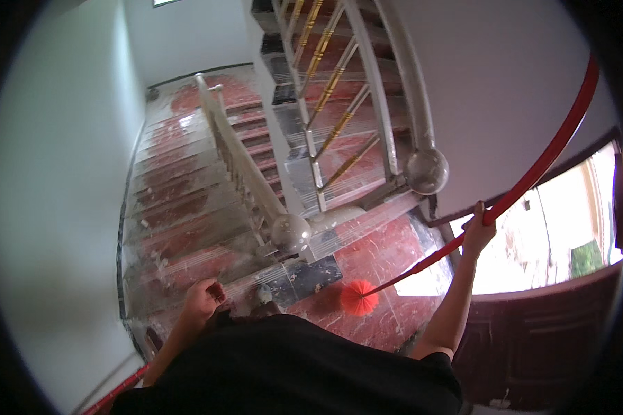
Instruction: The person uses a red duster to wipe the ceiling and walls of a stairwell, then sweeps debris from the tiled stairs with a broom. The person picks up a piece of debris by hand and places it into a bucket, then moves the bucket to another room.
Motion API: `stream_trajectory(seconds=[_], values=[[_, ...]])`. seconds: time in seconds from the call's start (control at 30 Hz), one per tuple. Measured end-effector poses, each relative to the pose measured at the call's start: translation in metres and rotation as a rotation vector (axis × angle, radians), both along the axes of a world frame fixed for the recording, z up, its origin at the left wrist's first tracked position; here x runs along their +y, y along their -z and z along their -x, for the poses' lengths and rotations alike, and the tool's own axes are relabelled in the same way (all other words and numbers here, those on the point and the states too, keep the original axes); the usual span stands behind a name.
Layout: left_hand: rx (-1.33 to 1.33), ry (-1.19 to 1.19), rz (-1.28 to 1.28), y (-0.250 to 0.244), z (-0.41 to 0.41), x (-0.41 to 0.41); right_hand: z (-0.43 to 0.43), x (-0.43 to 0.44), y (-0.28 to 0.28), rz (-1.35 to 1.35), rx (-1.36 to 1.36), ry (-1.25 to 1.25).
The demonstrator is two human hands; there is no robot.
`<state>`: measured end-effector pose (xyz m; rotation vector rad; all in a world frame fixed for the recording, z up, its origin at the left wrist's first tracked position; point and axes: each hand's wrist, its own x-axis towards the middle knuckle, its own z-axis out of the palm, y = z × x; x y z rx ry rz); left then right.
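Observation:
My right hand [478, 233] grips a long red pole [542, 163] that looks bent in this view and runs up to the right. At the pole's lower end a round orange-red bristle brush head [360, 298] is at the red stone floor of the landing. Held low at my left side, my left hand [203, 300] has its fingers curled inward; whether anything is in it cannot be made out. It is near the stair edge and apart from the pole.
Dusty red stone stairs [179, 192] descend ahead on the left; another flight [342, 119] rises beside them. Metal handrails end in ball finials [290, 233] [427, 171]. A bright window [540, 244] is at right, above dark panelling [540, 337]. Another red pole [117, 389] leans lower left.

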<state>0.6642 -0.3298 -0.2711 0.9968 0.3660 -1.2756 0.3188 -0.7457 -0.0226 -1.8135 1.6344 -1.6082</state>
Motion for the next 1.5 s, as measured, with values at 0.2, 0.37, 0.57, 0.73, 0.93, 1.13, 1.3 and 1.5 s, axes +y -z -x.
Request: stream_trajectory(seconds=[0.2,0.37,0.57,0.73,0.93,1.13,1.3,1.5], values=[[0.044,-0.132,-0.118,0.011,0.018,0.009,-0.018,-0.068,0.0,0.111,-0.054,-0.227],[0.014,-0.176,-0.077,0.005,0.034,0.011,-0.056,-0.112,-0.006,0.069,-0.15,-0.43],[0.041,-0.196,-0.154,0.015,0.045,0.033,-0.07,-0.172,0.017,-0.074,-0.01,-0.378],[0.072,-0.185,-0.177,0.028,0.049,0.058,-0.065,-0.222,0.034,-0.43,0.213,-0.453],[0.031,-0.254,-0.199,0.027,0.046,0.056,-0.058,-0.299,0.058,-0.508,0.422,-0.606],[0.111,-0.396,-0.233,0.019,0.053,0.059,-0.104,-0.288,0.037,-0.632,0.635,-0.691],[0.109,-0.391,-0.249,0.031,0.057,0.065,-0.1,-0.31,0.044,-0.803,0.276,-0.714],[0.149,-0.387,-0.246,0.051,0.065,0.074,-0.095,-0.324,0.056,-0.833,-0.046,-0.775]])
